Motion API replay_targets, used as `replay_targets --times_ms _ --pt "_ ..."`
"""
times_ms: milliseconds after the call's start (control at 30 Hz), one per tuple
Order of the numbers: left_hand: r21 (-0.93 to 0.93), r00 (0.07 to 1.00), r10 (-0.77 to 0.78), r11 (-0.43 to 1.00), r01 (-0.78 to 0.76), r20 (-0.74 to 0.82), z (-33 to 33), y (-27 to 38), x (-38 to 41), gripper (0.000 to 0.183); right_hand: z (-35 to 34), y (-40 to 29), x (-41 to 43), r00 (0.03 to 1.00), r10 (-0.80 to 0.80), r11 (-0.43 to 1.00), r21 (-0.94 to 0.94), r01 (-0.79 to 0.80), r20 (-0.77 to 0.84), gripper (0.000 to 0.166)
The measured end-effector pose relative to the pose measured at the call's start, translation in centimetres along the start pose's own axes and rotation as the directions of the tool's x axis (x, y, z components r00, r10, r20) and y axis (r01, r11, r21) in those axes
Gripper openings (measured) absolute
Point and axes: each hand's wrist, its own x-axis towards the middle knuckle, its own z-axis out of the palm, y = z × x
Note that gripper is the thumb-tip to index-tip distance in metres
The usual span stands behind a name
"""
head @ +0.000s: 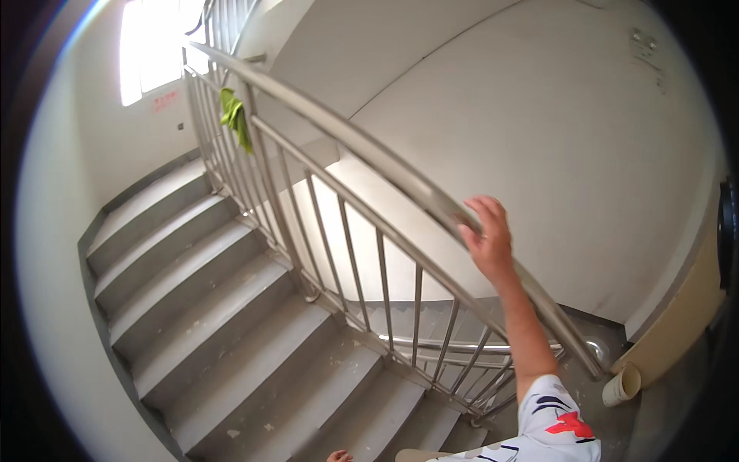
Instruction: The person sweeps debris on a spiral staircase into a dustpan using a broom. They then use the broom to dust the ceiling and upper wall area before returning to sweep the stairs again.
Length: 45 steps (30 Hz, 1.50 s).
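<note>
My right hand [489, 239] is at the stainless steel handrail [369, 144] of a staircase, thumb and fingers apart and curved, with nothing held. Its fingertips overlap the rail's edge in the picture; whether they touch it cannot be told. At the bottom edge only a few curled fingers of my left hand [339, 456] show, over the steps, and the rest is cut off. Farther up, a yellow-green cloth [234, 115] hangs on the railing by a post. Grey concrete stairs [231, 346] with scuffed, chipped treads rise to the upper left.
Metal balusters [382, 283] line the open side of the stairs. Another flight [427, 317] lies below. A whitish bucket [622, 386] stands on the floor at the lower right. A bright window [156, 46] is at the top left, with red writing [166, 101] on the wall below.
</note>
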Motion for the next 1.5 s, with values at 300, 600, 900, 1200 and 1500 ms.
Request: replay_targets --times_ms 300,600,900,1200,1500 --pt "0.217 0.998 -0.05 0.975 0.04 0.044 6.0 15.1 -0.3 0.033 6.3 4.2 5.0 0.85 0.293 0.948 -0.251 -0.197 0.438 0.059" --pt "0.364 0.919 0.022 0.914 -0.178 0.394 18.0 24.6 4.9 0.035 5.0 4.0 5.5 0.805 0.327 0.941 -0.245 -0.233 0.495 0.055" --pt "0.416 0.83 -0.021 0.872 -0.257 0.557 22.7 25.6 4.7 0.036 4.8 4.1 5.3 0.808 0.323 0.942 -0.247 -0.225 0.492 0.054" --pt "0.44 0.739 -0.069 0.839 -0.32 0.67 23.3 25.6 5.5 0.037 5.3 2.7 5.1 0.814 0.331 0.938 -0.261 -0.229 0.477 0.053" --pt "0.552 0.631 -0.276 0.781 -0.292 0.725 16.2 22.1 7.5 0.039 1.2 -0.5 -1.7 0.989 0.095 0.992 -0.089 -0.086 0.114 0.086"
